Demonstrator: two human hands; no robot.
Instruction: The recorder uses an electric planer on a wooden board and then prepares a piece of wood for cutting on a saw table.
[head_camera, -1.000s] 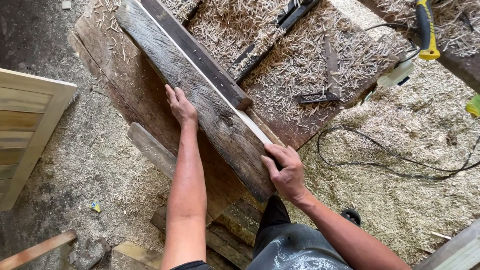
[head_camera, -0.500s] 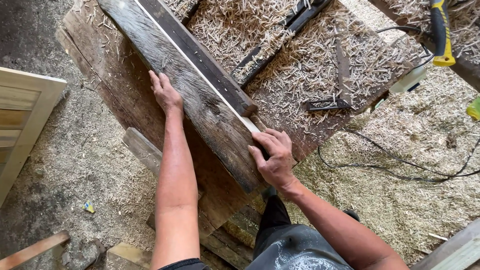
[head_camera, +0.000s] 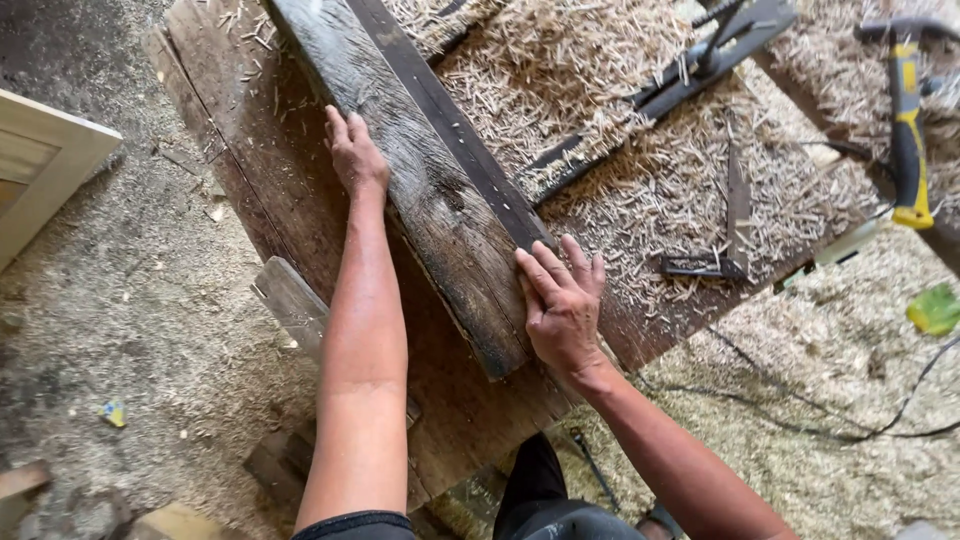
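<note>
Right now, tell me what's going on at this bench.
A person presses both bare hands on a weathered grey plank that lies slantwise on a wooden workbench. The left hand lies flat on the plank's left edge, farther up; the right hand is spread over its near end. Wood shavings cover the bench's right side, and a yellow-and-black power tool lies at far right.

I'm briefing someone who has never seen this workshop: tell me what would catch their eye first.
First, the weathered grey plank lying slantwise across the workbench, with the left hand flat on its left edge and the right hand pressed at its near end. Next, the pale wood shavings heaped behind it, and the yellow-handled tool at the far right.
</note>
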